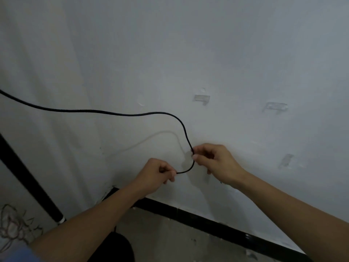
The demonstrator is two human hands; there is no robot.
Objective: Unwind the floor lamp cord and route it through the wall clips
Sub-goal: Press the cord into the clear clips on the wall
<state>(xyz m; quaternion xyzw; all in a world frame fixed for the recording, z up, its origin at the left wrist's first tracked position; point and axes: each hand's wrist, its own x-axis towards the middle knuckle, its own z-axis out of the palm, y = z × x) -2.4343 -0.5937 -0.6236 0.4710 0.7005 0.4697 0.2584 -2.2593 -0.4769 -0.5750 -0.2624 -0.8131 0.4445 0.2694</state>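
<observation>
I pinch the black cord (132, 114) with both hands low in the middle of the frame. My left hand (156, 174) is closed on it at its fingertips; my right hand (213, 159) nips it between thumb and forefinger just to the right and a little higher. A short curve of cord hangs between them. From my right hand the cord rises, bends and runs off the left edge. Three clear clips (201, 98) sit on the white wall (188, 44) right of centre, apart from the cord.
</observation>
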